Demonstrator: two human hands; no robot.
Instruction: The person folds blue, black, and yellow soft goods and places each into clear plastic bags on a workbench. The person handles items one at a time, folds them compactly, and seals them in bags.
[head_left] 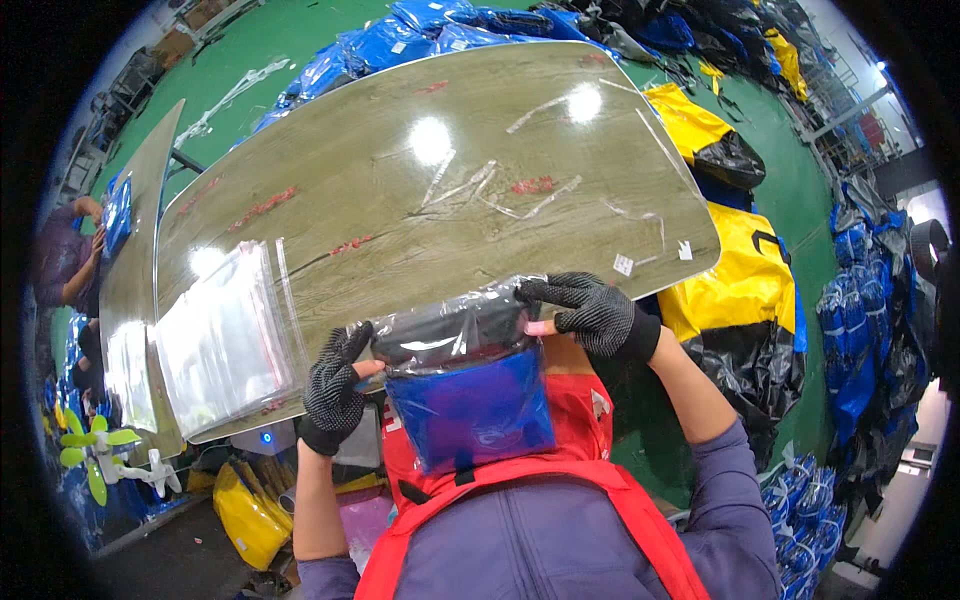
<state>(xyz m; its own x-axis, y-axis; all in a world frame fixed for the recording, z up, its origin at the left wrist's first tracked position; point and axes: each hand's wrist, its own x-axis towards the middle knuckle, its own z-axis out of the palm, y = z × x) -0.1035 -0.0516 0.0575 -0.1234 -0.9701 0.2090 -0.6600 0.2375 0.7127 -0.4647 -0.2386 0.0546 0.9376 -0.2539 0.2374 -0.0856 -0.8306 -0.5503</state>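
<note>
The packet (468, 405), sealed in clear film, lies between the person's two hands, straddling the near edge of the table in the view, its lower end over the red apron (585, 425). From its middle, the left hand (338, 392) sits at 9 o'clock and the right hand (594, 315) at 2 o'clock, nearer the far corner. Its thick black roll has its long axis running from 9 towards 3 o'clock, tipped slightly up on the right; the flat blue panel drops from it towards 6 o'clock.

The right hand pinches the upper corner, index finger stretched along the top, thumb tip beneath; the left appears to pinch the side edge, though its hidden fingertips leave that less sure. Both gloves are black knit with pale dots, thumb tips bare.

The film is glossy and wrinkled. The wood-grain table (560, 150) is smooth, with rounded corners; a slippery-looking stack of clear sleeves (220, 340) lies between 9 and 10 o'clock.
</note>
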